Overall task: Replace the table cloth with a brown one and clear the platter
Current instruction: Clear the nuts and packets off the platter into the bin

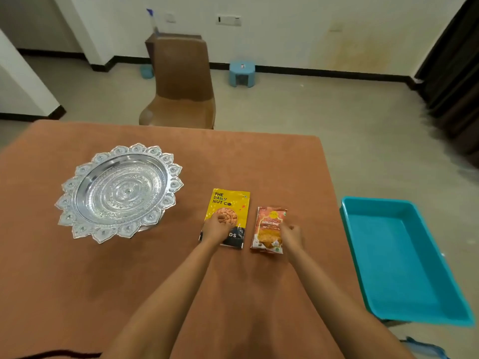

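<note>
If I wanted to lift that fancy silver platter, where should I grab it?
The silver platter seems to stand raised on a foot, so its scalloped rim overhangs the brown cloth. I would grip that rim, one hand each side, fingers slipping under from left and right.

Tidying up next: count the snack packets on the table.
2. The yellow nut packet lies under the left hand; the orange garlic packet beside it, at the right hand. None seems hidden.

Brown-clothed table [259, 164], silver platter [121, 191] at left, yellow nut packet [230, 200], orange snack packet [268, 234] alongside
</note>
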